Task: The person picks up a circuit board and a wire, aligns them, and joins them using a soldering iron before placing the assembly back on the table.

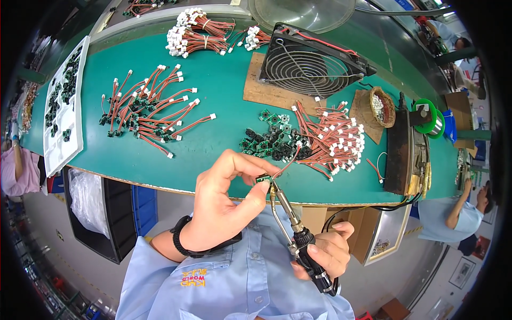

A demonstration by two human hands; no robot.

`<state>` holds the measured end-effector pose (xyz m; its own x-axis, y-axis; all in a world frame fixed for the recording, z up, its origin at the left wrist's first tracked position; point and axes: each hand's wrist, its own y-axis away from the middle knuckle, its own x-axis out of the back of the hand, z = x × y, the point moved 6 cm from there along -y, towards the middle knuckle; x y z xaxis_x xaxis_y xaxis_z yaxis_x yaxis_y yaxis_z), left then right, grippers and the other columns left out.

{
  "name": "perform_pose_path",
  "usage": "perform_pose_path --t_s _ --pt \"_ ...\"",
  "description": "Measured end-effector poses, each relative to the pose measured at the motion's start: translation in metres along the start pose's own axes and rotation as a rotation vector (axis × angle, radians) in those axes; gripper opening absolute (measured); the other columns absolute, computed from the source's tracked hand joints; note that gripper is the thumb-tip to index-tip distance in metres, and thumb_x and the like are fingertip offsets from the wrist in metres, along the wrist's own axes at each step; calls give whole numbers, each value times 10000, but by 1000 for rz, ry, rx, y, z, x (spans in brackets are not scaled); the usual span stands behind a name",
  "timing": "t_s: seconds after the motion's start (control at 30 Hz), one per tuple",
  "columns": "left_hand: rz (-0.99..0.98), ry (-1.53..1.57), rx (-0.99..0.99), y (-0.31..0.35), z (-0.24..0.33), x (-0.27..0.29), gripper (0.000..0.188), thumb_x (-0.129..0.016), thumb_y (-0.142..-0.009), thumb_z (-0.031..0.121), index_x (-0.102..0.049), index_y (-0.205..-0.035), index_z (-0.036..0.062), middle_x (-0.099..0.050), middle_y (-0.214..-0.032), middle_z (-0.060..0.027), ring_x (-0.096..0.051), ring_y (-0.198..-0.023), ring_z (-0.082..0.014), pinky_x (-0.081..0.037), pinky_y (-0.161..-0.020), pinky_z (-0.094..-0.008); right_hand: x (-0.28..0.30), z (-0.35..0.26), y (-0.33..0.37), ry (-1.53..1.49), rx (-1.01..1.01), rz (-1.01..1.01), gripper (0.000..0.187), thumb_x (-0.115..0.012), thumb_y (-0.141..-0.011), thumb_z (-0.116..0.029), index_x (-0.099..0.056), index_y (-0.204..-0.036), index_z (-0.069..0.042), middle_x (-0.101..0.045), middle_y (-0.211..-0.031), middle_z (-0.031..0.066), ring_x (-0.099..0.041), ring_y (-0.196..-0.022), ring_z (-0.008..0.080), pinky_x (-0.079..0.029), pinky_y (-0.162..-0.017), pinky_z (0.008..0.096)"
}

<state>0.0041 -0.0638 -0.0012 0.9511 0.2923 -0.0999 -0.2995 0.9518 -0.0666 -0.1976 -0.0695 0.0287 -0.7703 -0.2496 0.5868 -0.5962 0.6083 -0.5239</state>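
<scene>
Pinched between the thumb and fingers of my left hand (226,200) is a small green circuit board (263,178), held just past the table's near edge. A red and dark wire lead (288,164) runs up from it. My right hand (325,253) grips a black-handled soldering iron (293,218) with a thin metal tube alongside. The iron's tip meets the board's right side; whether it touches a joint is too small to tell. Beyond the hands lie a heap of loose circuit boards (266,141) and a pile of wire leads with white connectors (338,138).
Boards with wires (144,112) spread over the green table (213,144) at left, beside a white tray (66,144) of parts. A black fan (306,66) stands at the back. A bowl (380,106), a solder spool (426,120) and a metal box (400,154) stand at right.
</scene>
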Motion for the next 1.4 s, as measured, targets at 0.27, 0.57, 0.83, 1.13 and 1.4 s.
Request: perform_pose_path --t_s 0.27,0.57,0.83,1.13,1.4 --pt "11 -15 -20 0 2 -1 147 -538 -797 -49 -455 -896 20 -605 -969 -171 -585 -930 -204 -450 -831 -331 2 -1 -1 1 -10 -49 332 -768 -626 -278 -644 -921 -188 -585 -637 -56 -553 -577 97 -319 -785 333" --pt "68 -40 -81 -3 3 2 142 -570 -775 -31 -470 -861 21 -647 -949 -137 -600 -843 -153 -454 -701 -275 12 -4 2 22 10 34 351 -748 -649 -301 -633 -948 -157 -588 -632 -28 -546 -571 110 -317 -769 334" --pt "-107 489 247 -4 -9 5 84 -551 -826 35 -479 -869 38 -618 -979 -163 -568 -917 -169 -417 -805 -287 13 31 24 80 -339 520 366 -651 -779 -152 -489 -1097 -71 -614 -694 63 -553 -597 172 -385 -805 353" --pt "-12 434 179 0 -10 23 104 -555 -805 34 -481 -879 30 -619 -951 -171 -578 -890 -182 -420 -818 -298 -12 76 -10 222 -418 425 283 -683 -742 5 -505 -946 -81 -627 -817 66 -584 -705 163 -411 -790 308" --pt "179 266 89 4 -4 42 112 -540 -791 1 -476 -882 12 -617 -948 -183 -583 -877 -188 -421 -820 -302 -31 68 -37 537 -128 116 256 -603 -682 -29 -547 -915 -118 -592 -816 36 -551 -765 206 -334 -762 347"
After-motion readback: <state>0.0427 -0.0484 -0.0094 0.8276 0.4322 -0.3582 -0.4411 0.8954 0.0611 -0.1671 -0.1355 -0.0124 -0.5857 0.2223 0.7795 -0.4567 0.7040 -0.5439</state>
